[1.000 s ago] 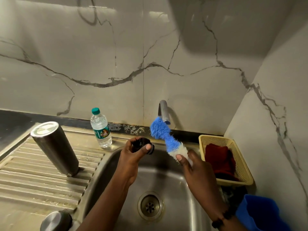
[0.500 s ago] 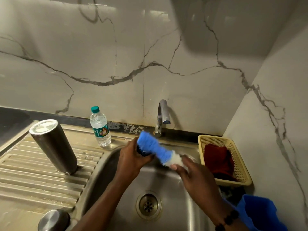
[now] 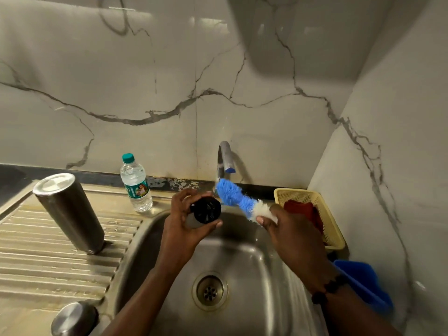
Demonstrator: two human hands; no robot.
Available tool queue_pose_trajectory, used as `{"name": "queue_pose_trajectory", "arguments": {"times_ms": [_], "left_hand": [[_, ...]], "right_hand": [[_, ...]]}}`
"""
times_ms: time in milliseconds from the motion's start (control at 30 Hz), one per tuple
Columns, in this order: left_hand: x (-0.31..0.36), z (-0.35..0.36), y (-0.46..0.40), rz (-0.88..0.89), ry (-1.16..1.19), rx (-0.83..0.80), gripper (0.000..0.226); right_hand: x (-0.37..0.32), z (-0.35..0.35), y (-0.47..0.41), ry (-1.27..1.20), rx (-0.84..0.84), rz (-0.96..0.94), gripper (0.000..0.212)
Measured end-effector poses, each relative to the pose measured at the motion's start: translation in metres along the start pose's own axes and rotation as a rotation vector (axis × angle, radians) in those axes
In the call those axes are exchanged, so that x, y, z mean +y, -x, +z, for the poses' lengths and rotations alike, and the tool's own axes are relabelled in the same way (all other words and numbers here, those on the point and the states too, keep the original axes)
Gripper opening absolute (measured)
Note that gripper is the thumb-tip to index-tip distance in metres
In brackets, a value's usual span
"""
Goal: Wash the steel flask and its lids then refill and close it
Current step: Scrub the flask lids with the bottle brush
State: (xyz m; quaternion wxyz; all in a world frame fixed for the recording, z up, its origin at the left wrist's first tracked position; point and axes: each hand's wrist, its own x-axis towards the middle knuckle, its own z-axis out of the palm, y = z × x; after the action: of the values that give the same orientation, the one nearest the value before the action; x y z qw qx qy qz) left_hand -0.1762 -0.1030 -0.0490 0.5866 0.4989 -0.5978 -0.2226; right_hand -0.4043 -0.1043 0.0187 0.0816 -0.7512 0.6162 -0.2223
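left hand raised over sink, fingers curled round black lid, inner face toward camera | right hand grips brush, bristles up-left, beside lid | flask inverted on drainboard

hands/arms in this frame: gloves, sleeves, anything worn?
Both forearms are bare as far as the frame shows, with no sleeves in view. The left hand wears no glove, ring or band that shows. The right hand is ungloved too; its wrist carries a bracelet of dark round beads. No watch, tape or markings visible on either arm.
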Motion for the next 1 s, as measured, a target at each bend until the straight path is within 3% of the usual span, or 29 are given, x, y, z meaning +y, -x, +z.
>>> {"name": "queue_pose_trajectory", "arguments": {"times_ms": [100, 300, 567, 700, 1000], "left_hand": [[0.012, 0.006, 0.001, 0.009, -0.011, -0.036, 0.069], [0.012, 0.031, 0.023, -0.020, -0.062, -0.138, 0.061], [0.022, 0.087, 0.056, -0.040, -0.103, -0.318, 0.056], [0.029, 0.104, 0.063, -0.061, -0.091, -0.374, 0.057], [0.043, 0.108, 0.068, -0.109, -0.048, -0.352, 0.054]], "right_hand": [[0.006, -0.018, 0.009, -0.015, -0.062, 0.044, 0.029], [0.025, -0.072, 0.022, 0.217, -0.252, 0.048, 0.033], [0.029, -0.148, 0.027, 0.816, -0.236, -0.097, 0.020], [0.032, -0.172, 0.031, 1.074, -0.218, -0.057, 0.016], [0.062, -0.137, 0.040, 1.085, -0.382, -0.026, 0.027]]}}
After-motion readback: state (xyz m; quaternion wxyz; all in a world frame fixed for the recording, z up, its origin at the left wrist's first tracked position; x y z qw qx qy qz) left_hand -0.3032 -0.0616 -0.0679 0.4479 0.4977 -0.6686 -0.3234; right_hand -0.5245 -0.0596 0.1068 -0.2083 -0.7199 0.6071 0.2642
